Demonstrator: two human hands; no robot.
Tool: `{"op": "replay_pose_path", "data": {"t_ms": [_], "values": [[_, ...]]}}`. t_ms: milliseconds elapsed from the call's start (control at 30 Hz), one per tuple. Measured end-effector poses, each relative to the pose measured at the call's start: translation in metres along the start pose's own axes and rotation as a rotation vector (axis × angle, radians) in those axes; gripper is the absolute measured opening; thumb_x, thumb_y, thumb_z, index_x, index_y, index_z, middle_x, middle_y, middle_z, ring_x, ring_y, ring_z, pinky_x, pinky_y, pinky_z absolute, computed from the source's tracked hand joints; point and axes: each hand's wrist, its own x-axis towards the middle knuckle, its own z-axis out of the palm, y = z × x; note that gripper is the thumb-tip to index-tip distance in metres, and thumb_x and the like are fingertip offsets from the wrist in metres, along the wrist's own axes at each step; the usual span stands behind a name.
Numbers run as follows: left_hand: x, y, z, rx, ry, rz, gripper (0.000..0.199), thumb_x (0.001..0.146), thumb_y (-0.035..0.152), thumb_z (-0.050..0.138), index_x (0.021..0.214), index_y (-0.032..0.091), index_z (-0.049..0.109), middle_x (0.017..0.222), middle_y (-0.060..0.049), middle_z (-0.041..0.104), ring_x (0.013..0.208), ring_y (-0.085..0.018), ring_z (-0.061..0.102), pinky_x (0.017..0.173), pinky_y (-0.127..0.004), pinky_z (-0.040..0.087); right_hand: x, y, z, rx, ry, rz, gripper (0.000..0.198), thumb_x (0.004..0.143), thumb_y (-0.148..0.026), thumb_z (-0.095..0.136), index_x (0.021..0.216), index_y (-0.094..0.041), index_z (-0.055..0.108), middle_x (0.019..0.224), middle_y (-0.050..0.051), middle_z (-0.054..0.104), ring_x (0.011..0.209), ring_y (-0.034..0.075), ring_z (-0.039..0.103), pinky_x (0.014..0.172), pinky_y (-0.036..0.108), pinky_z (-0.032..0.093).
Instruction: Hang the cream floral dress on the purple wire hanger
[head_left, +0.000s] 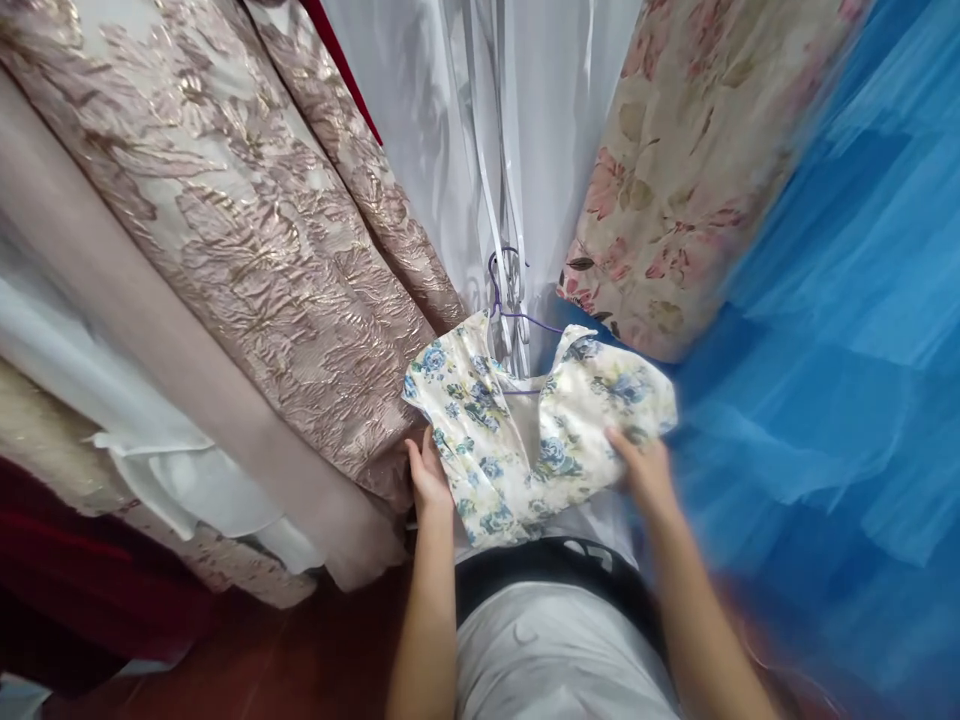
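Note:
A cream V-neck floral top with blue roses spreads out in front of my body on a purple hanger. At its left edge, my left hand touches the cloth, visible fingers apart and pointing up; part of the hand is behind the fabric. My right hand grips the right side, its thumb on the front and the other fingers hidden behind. The hanger's hook rises before white hanging straps; whether it is hooked on anything, I cannot tell.
Pink-gold brocade cloth hangs close on the left, with a white garment beyond. White drapery hangs ahead. Pink-flowered fabric and blue ruffled cloth crowd the right. A reddish floor shows below.

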Motion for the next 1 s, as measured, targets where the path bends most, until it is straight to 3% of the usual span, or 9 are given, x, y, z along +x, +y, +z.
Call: {"op": "replay_pose_path", "data": {"t_ms": [67, 133, 233, 300, 367, 400, 567, 900, 1000], "values": [[-0.001, -0.009, 0.003, 0.026, 0.023, -0.055, 0.058, 0.083, 0.062, 0.070, 0.119, 0.017, 0.070, 0.125, -0.013, 0.071, 0.131, -0.031, 0.060, 0.114, -0.043, 0.045, 0.009, 0.003, -0.003, -0.095, 0.079, -0.066, 0.054, 0.062, -0.048, 0.086, 0.101, -0.014, 0.072, 0.102, 0.012, 0.077, 0.105, 0.033, 0.070, 0.091, 0.044, 0.057], [-0.010, -0.020, 0.006, 0.132, 0.014, -0.138, 0.052, 0.071, 0.033, 0.085, 0.118, 0.016, 0.069, 0.121, -0.012, 0.073, 0.128, -0.031, 0.063, 0.116, -0.044, 0.043, 0.011, 0.012, 0.000, -0.183, 0.137, -0.157, 0.067, 0.064, -0.050, 0.084, 0.118, -0.013, 0.066, 0.113, 0.014, 0.072, 0.111, 0.033, 0.067, 0.097, 0.047, 0.054], [-0.027, -0.036, 0.007, 0.214, 0.054, -0.196, 0.048, 0.070, 0.012, 0.075, 0.117, 0.016, 0.069, 0.118, -0.009, 0.075, 0.127, -0.029, 0.063, 0.118, -0.043, 0.042, -0.008, 0.034, 0.012, -0.335, 0.271, -0.392, 0.091, 0.069, -0.047, 0.082, 0.145, -0.015, 0.044, 0.137, 0.018, 0.056, 0.124, 0.031, 0.057, 0.107, 0.050, 0.046], [-0.037, -0.043, 0.004, 0.216, 0.108, -0.155, 0.043, 0.075, 0.012, 0.065, 0.118, 0.018, 0.068, 0.120, -0.007, 0.075, 0.132, -0.026, 0.060, 0.120, -0.040, 0.040, -0.032, 0.053, 0.025, -0.370, 0.287, -0.506, 0.076, 0.079, -0.045, 0.075, 0.143, -0.017, 0.044, 0.139, 0.018, 0.053, 0.127, 0.030, 0.054, 0.110, 0.049, 0.044], [-0.042, -0.046, 0.000, 0.231, 0.123, -0.118, 0.041, 0.078, 0.013, 0.060, 0.118, 0.018, 0.067, 0.124, -0.007, 0.073, 0.136, -0.024, 0.057, 0.121, -0.038, 0.038, -0.055, 0.075, 0.040, -0.378, 0.045, -0.457, 0.048, 0.086, -0.044, 0.068, 0.125, -0.019, 0.057, 0.120, 0.013, 0.064, 0.112, 0.027, 0.062, 0.104, 0.047, 0.047], [-0.042, -0.047, -0.003, 0.239, 0.115, -0.110, 0.040, 0.079, 0.015, 0.059, 0.118, 0.018, 0.067, 0.126, -0.007, 0.072, 0.136, -0.024, 0.057, 0.121, -0.038, 0.038, -0.064, 0.085, 0.047, -0.383, -0.108, -0.392, 0.046, 0.085, -0.044, 0.069, 0.123, -0.020, 0.058, 0.116, 0.012, 0.066, 0.107, 0.026, 0.063, 0.100, 0.044, 0.050], [-0.042, -0.052, -0.003, 0.255, 0.055, -0.126, 0.032, 0.082, 0.025, 0.061, 0.113, 0.018, 0.069, 0.122, -0.009, 0.074, 0.133, -0.026, 0.060, 0.117, -0.042, 0.044, -0.073, 0.107, 0.075, -0.364, -0.413, -0.183, 0.034, 0.086, -0.050, 0.066, 0.100, -0.019, 0.063, 0.089, 0.006, 0.070, 0.083, 0.023, 0.066, 0.077, 0.034, 0.052], [-0.050, -0.061, 0.004, 0.314, 0.019, -0.055, 0.032, 0.084, 0.027, 0.062, 0.113, 0.019, 0.069, 0.117, -0.010, 0.074, 0.122, -0.027, 0.067, 0.106, -0.039, 0.053, -0.070, 0.086, 0.080, -0.321, -0.489, -0.177, 0.031, 0.091, -0.047, 0.058, 0.074, -0.022, 0.055, 0.061, 0.000, 0.054, 0.058, 0.018, 0.052, 0.057, 0.028, 0.040], [-0.051, -0.052, -0.008, 0.433, 0.074, 0.128, 0.042, 0.084, 0.031, 0.065, 0.124, 0.019, 0.062, 0.127, -0.012, 0.067, 0.123, -0.027, 0.064, 0.107, -0.039, 0.051, -0.073, 0.084, 0.073, -0.297, -0.484, -0.150, 0.030, 0.090, -0.044, 0.060, 0.072, -0.021, 0.055, 0.060, -0.001, 0.055, 0.057, 0.017, 0.051, 0.057, 0.028, 0.040]]}}
